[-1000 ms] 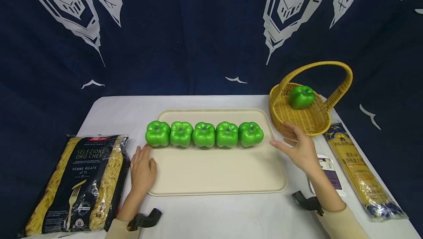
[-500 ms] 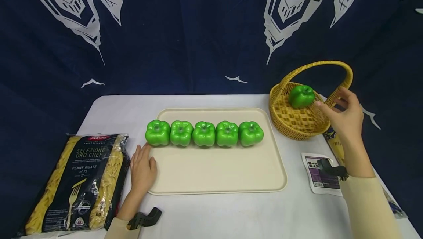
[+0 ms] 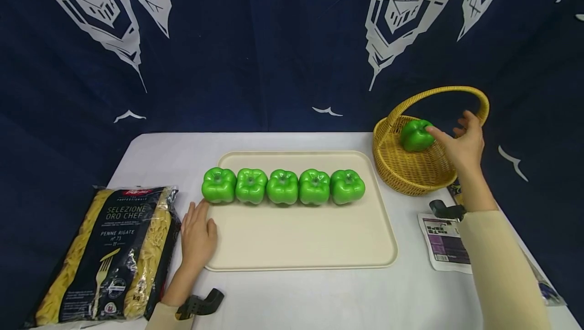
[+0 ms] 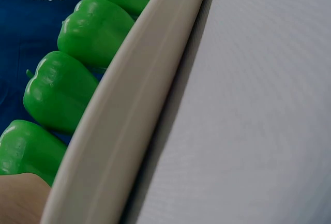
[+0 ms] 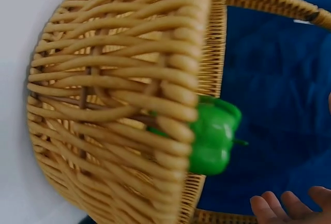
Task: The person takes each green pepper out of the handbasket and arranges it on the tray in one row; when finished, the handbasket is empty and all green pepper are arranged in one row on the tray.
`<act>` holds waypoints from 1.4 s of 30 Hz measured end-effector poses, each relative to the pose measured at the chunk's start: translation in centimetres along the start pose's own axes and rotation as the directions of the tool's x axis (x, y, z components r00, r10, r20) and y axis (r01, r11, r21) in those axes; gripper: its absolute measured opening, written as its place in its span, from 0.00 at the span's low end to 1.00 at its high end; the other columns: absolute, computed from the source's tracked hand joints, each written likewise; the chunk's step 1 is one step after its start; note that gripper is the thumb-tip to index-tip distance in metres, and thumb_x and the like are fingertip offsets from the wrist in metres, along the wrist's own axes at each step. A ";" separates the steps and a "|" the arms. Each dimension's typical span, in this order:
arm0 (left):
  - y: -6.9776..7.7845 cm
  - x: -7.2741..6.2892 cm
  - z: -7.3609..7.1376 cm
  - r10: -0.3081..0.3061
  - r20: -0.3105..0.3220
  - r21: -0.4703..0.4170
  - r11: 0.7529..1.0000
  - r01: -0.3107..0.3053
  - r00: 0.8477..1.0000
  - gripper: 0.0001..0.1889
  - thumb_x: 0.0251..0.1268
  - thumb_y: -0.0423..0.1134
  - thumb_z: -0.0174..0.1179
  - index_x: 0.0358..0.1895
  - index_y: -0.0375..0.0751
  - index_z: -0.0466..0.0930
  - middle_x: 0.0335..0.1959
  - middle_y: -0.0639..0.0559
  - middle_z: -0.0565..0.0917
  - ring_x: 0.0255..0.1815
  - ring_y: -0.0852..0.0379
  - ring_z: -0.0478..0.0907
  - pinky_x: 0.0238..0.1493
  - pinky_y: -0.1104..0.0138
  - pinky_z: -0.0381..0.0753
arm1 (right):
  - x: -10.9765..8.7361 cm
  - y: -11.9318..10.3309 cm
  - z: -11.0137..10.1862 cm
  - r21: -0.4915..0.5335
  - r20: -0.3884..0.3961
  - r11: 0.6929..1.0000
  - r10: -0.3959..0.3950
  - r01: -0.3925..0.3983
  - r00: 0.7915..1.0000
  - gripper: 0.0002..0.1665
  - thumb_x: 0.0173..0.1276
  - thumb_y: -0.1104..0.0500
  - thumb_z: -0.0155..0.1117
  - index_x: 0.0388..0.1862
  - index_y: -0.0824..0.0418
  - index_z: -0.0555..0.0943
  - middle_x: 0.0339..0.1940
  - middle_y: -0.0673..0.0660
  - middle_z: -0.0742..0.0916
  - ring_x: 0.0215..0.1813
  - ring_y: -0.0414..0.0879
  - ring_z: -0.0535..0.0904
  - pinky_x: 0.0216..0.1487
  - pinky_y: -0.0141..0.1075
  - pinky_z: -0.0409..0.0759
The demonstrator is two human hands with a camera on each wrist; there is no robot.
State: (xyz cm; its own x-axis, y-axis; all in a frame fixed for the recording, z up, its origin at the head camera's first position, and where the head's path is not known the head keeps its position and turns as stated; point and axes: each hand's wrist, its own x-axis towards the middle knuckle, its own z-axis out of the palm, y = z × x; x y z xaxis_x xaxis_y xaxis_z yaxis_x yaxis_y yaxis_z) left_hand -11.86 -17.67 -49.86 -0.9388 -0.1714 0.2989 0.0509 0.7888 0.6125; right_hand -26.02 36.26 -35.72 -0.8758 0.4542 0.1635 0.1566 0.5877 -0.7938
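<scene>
My right hand (image 3: 467,147) is over the right side of a wicker basket (image 3: 412,180), its fingers apart and relaxed. A single green bell pepper (image 3: 414,136) lies in the basket, close to the thumb in the head view. From the right wrist, gaps show between the fingertips (image 5: 264,208) and that pepper. The left hand (image 3: 198,233) rests at the left edge of a cream tray (image 3: 301,239), fingers extended, the tips close to the leftmost bell pepper (image 3: 219,185). Several green bell peppers stand in a row across the tray, also partly visible beyond its rim (image 4: 124,100) in the left wrist view.
A large bag of penne (image 3: 114,254) lies left of the tray. To the right are a white-and-purple packet (image 3: 444,244) and a yellow pasta packet (image 3: 456,191), mostly covered by the right arm. The basket's tall handle (image 3: 438,90) arches over it. A navy cloth (image 3: 255,56) hangs behind.
From beside the tray's right edge, my right hand has gone up and right to the basket, then slightly left toward the pepper inside. The left hand and the pepper row have stayed put.
</scene>
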 end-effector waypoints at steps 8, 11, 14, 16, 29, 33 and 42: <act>-0.1 -0.1 0.1 0.003 -0.009 -0.003 1.000 -0.003 1.000 0.23 0.63 0.25 0.48 0.62 0.23 0.69 0.66 0.28 0.70 0.74 0.28 0.55 0.73 0.39 0.50 | 1.7 1.0 1.9 -0.012 0.076 0.999 0.041 -0.040 0.996 0.61 0.61 0.35 0.64 0.81 0.54 0.42 0.80 0.62 0.55 0.76 0.62 0.59 0.72 0.55 0.65; 0.0 -0.1 0.1 0.006 -0.014 -0.006 1.000 -0.006 1.000 0.23 0.63 0.25 0.48 0.62 0.23 0.69 0.66 0.28 0.70 0.73 0.27 0.55 0.73 0.38 0.50 | 2.1 1.5 2.4 -0.012 0.100 0.998 0.055 -0.054 0.993 0.62 0.61 0.35 0.63 0.81 0.55 0.41 0.80 0.64 0.53 0.76 0.64 0.57 0.72 0.56 0.63; 0.0 -0.2 0.1 0.006 -0.018 -0.008 1.000 -0.006 1.000 0.23 0.63 0.25 0.49 0.62 0.23 0.70 0.66 0.27 0.70 0.73 0.27 0.55 0.72 0.38 0.50 | 2.3 2.0 2.9 -0.018 0.117 0.998 0.062 -0.061 0.991 0.62 0.61 0.35 0.64 0.81 0.58 0.42 0.79 0.67 0.53 0.77 0.65 0.55 0.74 0.56 0.61; 0.0 -0.2 0.1 0.005 -0.016 -0.004 1.000 -0.005 1.000 0.23 0.63 0.25 0.49 0.62 0.23 0.70 0.66 0.27 0.70 0.73 0.27 0.56 0.72 0.38 0.50 | 2.5 2.4 3.2 -0.043 0.133 0.997 0.067 -0.062 0.989 0.61 0.62 0.36 0.63 0.80 0.62 0.42 0.79 0.69 0.53 0.78 0.66 0.53 0.75 0.56 0.59; 0.1 -0.2 0.0 -0.015 0.009 0.004 1.000 0.015 1.000 0.23 0.64 0.25 0.48 0.63 0.23 0.69 0.67 0.28 0.69 0.74 0.29 0.55 0.74 0.40 0.49 | 3.0 3.7 4.5 -0.124 0.185 0.985 0.144 -0.122 0.972 0.56 0.68 0.40 0.57 0.79 0.68 0.41 0.78 0.73 0.55 0.77 0.69 0.53 0.75 0.59 0.56; 0.1 -0.1 0.0 -0.015 0.006 0.005 1.000 0.015 1.000 0.23 0.63 0.25 0.48 0.63 0.23 0.69 0.67 0.28 0.70 0.74 0.28 0.55 0.73 0.40 0.50 | 3.0 3.7 4.7 -0.140 0.176 0.981 0.157 -0.133 0.972 0.52 0.71 0.40 0.53 0.78 0.68 0.43 0.78 0.72 0.56 0.77 0.69 0.53 0.75 0.59 0.57; 0.0 -0.1 0.0 -0.016 -0.003 -0.005 1.000 0.016 1.000 0.23 0.63 0.26 0.48 0.62 0.23 0.69 0.67 0.27 0.69 0.74 0.28 0.54 0.73 0.39 0.48 | 3.0 3.7 4.9 -0.132 0.163 0.983 0.152 -0.131 0.975 0.51 0.71 0.41 0.53 0.78 0.68 0.44 0.77 0.72 0.57 0.76 0.68 0.54 0.75 0.59 0.57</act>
State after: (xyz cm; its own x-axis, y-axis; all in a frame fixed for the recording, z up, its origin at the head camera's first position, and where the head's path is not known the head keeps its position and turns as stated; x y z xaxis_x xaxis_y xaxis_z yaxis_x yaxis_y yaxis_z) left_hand -11.81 -17.60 -49.88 -0.9385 -0.1855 0.2913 0.0379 0.7830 0.6208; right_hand -30.35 36.48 -41.02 -0.9043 0.4231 -0.0564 0.3288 0.6064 -0.7240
